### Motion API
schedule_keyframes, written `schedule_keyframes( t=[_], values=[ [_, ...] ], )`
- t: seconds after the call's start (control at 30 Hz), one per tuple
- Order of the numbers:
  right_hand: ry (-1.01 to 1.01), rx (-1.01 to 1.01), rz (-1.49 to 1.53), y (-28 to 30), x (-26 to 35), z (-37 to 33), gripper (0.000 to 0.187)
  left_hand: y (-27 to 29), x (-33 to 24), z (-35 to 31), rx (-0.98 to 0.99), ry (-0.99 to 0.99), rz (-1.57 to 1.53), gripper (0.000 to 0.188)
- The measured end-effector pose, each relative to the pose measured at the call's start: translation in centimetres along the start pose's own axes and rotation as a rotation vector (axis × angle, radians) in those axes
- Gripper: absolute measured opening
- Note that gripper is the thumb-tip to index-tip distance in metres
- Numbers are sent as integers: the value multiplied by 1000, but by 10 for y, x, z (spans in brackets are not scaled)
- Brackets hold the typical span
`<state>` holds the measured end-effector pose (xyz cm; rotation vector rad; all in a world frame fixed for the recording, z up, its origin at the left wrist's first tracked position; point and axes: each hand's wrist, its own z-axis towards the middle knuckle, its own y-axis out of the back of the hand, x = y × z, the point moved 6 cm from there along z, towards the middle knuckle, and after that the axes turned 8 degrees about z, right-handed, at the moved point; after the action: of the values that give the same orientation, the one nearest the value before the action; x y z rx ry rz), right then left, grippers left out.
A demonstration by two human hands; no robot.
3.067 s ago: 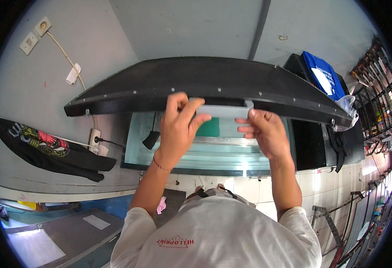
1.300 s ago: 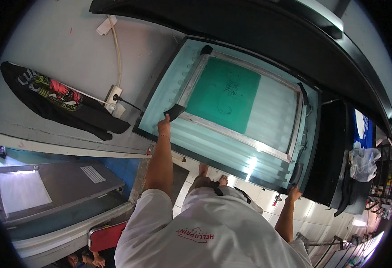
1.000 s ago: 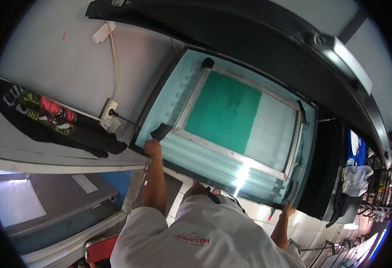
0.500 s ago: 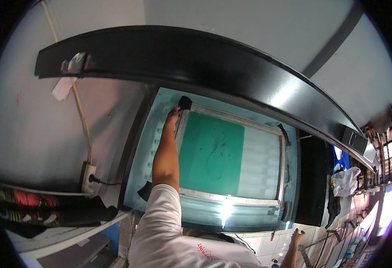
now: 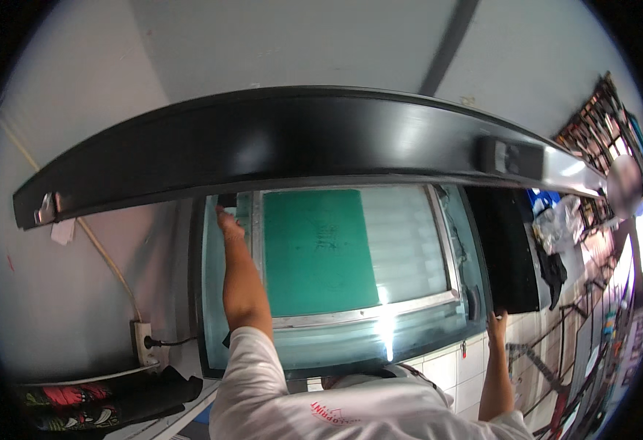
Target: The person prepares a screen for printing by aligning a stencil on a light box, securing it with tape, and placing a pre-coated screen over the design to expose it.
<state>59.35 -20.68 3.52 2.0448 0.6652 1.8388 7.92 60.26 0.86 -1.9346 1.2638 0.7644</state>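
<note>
**Left hand close beside the framed screen, right hand off at the near right corner**

Twelve o'clock is straight ahead of you. Your left hand (image 5: 231,222) reaches forward over the glass, its fingertips by a black pad (image 5: 226,199) at 12 o'clock; the fingers look slightly parted, but you cannot tell whether they pinch anything. Your right hand (image 5: 498,323) is beyond the glass's near right corner; whether its fingers press together or grip is too small to tell.

The metal-framed screen (image 5: 365,313) lies flat on the glass top (image 5: 336,345), its long axis running roughly 9 to 3 o'clock. Its left bar is just beside your left fingers, at about 4 o'clock, so the left hand is nearer. From your right hand, the screen lies at 10 o'clock, apart. A green area (image 5: 321,264) fills the screen's 9 o'clock side.

Overhead at 12 o'clock, a raised black lid (image 5: 299,139) hides most of the screen's far bar. A second black pad (image 5: 473,303) rests at the screen's 4 o'clock. Farther out, a clear plastic bag (image 5: 558,226) sits at 2 o'clock, a wall socket (image 5: 143,345) at 8.
</note>
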Motion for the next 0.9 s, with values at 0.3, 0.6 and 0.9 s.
schedule_keyframes(
  t=[0.3, 0.6, 0.9],
  values=[
    [-5, 466, 181, -209, 126, 115, 40, 0, -39, -253, -59, -887, 237, 27],
    [124, 323, -139, -341, 176, 220, 53, -188, -157, -651, -242, -2258, 750, 38],
    [358, 216, -441, -409, 213, 212, 25, -206, -155, -642, -661, -2309, 913, 65]
  ],
)
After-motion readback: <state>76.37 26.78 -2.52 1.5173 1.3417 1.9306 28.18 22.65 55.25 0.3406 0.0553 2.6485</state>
